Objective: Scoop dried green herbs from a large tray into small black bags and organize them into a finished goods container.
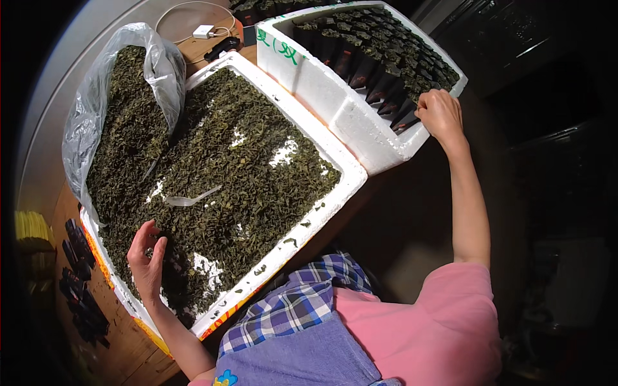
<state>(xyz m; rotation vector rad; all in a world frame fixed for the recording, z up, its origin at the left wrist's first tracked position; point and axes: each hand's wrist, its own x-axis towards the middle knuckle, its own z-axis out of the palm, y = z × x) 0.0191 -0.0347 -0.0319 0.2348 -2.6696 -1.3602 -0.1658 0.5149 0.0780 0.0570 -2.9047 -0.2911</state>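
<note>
Dried green leaves [251, 193], probably tea, cover the floor of a white foam tray [355, 176]. Over their lower left edge hovers my left hand [148, 263], thumb and fingers apart with nothing between them. A clear plastic spoon [193, 197] lies on the leaves. At the upper right, my right hand [440, 113] is at the near right corner of a white foam box [309, 79]; its fingers are curled at the end of a row of dark pouches [381, 87] filled with leaves. Whether it pinches a pouch is hidden.
An open clear plastic bag [166, 82] of leaves rests on the tray's left part. Dark empty-looking pouches [82, 299] lie on the wooden table [130, 347] at left, near a yellow stack [34, 231]. A white charger [203, 32] with its cable and a black object [222, 48] lie behind.
</note>
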